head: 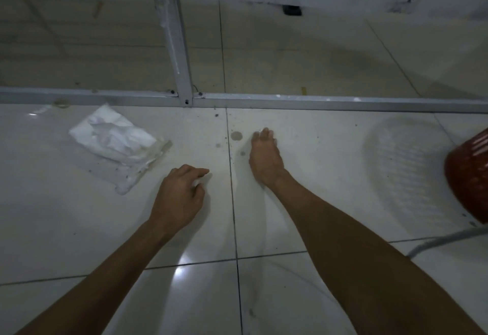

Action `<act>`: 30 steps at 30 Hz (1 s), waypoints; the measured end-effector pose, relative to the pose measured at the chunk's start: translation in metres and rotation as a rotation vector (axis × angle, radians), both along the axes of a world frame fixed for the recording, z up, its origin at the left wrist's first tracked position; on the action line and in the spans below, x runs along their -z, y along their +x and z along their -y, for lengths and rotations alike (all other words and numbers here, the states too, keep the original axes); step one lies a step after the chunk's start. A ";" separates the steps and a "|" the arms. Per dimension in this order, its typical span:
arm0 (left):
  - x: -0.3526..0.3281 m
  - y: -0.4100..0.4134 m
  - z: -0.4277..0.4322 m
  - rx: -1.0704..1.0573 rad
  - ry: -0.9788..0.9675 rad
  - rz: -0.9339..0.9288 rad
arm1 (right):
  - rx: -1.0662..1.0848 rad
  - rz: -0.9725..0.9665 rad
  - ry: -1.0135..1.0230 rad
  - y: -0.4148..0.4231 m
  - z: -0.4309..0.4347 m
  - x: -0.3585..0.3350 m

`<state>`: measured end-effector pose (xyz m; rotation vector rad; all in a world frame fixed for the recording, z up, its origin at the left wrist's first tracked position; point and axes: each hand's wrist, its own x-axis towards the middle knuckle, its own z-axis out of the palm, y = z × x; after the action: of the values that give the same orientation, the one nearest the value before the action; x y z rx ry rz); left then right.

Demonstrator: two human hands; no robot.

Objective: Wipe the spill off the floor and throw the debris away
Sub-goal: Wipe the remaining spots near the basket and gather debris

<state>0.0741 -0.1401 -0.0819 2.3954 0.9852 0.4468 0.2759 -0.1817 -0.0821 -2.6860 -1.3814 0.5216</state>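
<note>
Brownish wet spots of the spill [236, 135] lie on the white floor tiles [317, 165], by the tile joint and just left of my right hand. My right hand [265, 157] is stretched forward and pressed flat to the floor. Small white bits of a tissue [261, 130] show under its fingertips; the rest of the tissue is hidden. My left hand [179, 194] rests nearer to me on the left tile, fingers loosely curled, forefinger pointing right, holding nothing that I can see. Dark specks of debris [216, 115] are scattered near the metal rail.
A clear plastic pack of white tissues [116, 142] lies on the floor to the left. A red ribbed bin [470, 176] stands at the right edge, with a grey cable [449, 237] beside it. A metal floor rail [317, 102] with an upright post [177, 44] crosses ahead.
</note>
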 end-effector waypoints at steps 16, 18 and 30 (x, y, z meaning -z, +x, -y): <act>-0.020 -0.019 -0.010 -0.099 0.003 0.075 | -0.634 -0.042 0.261 -0.089 -0.002 0.018; -0.020 -0.020 -0.008 -0.079 0.010 0.076 | -0.638 0.002 0.253 -0.084 -0.005 0.019; -0.012 -0.040 -0.002 -0.091 -0.026 0.036 | -0.003 0.135 0.172 -0.015 0.029 0.019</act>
<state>0.0346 -0.1380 -0.0702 2.3180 1.0807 0.5049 0.2608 -0.2109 -0.1011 -2.6214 -1.3923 0.2137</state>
